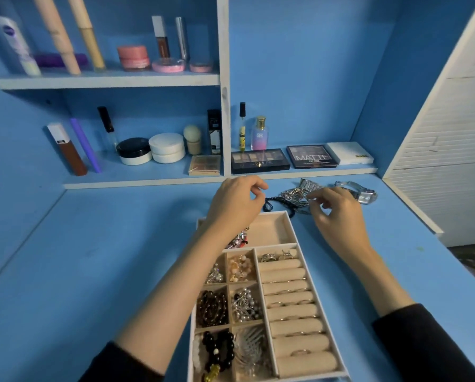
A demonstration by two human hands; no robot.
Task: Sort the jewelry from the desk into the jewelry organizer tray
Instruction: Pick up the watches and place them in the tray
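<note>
The beige jewelry organizer tray (291, 230) lies on the blue desk, with beads, pearls, clips and rings in its compartments. Behind its far edge lie a black cord bracelet (274, 202), a pile of silver chain bracelets (294, 195) and a silver watch (364, 195). My left hand (235, 205) hovers over the tray's far compartment with its fingers loosely curled, and I see nothing in it. My right hand (338, 216) is at the pile's right edge, where its thumb and index finger pinch the silver chains.
Eyeshadow palettes (259, 161) and perfume bottles (259, 133) stand on the low shelf just behind the jewelry. More cosmetics fill the shelves at the left. A white slatted panel (445, 147) borders the desk on the right.
</note>
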